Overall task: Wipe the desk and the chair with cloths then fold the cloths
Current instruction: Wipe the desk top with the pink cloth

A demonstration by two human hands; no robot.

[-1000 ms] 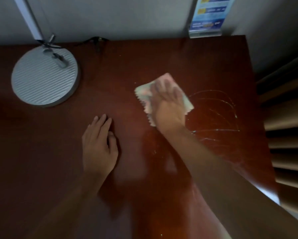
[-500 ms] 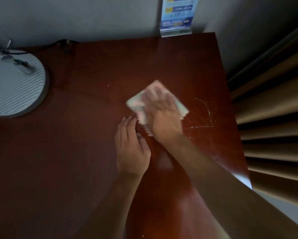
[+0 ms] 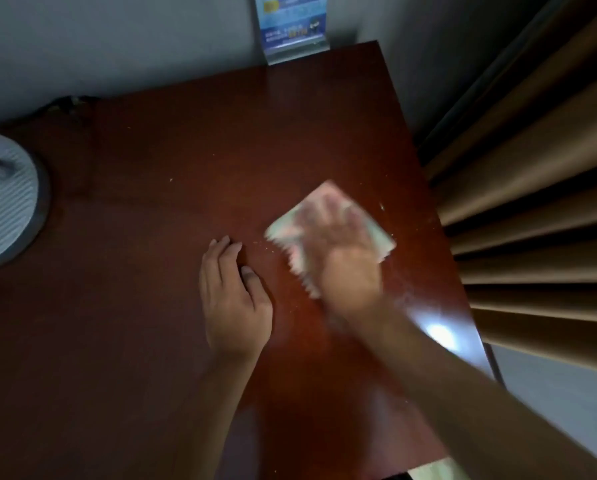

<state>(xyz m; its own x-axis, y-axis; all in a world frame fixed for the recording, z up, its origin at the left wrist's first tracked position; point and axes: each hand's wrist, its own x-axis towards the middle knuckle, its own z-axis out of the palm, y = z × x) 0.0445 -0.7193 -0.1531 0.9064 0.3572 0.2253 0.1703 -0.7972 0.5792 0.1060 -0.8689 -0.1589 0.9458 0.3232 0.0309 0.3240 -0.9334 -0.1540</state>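
Two hands [image 3: 236, 299], one cloth [image 3: 380, 237], one desk [image 3: 151, 237]

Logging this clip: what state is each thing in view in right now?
cloth: spread flat on the desk, motion-blurred.
right hand: pressing flat on the cloth, blurred.
left hand: resting on the desk, holding nothing.
desk: small specks near the cloth.
sign holder: upright at the desk's far edge.

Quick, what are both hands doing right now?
Left hand: open, resting flat on the desk, holding nothing.
Right hand: open, fingers pressing the cloth on the desk.
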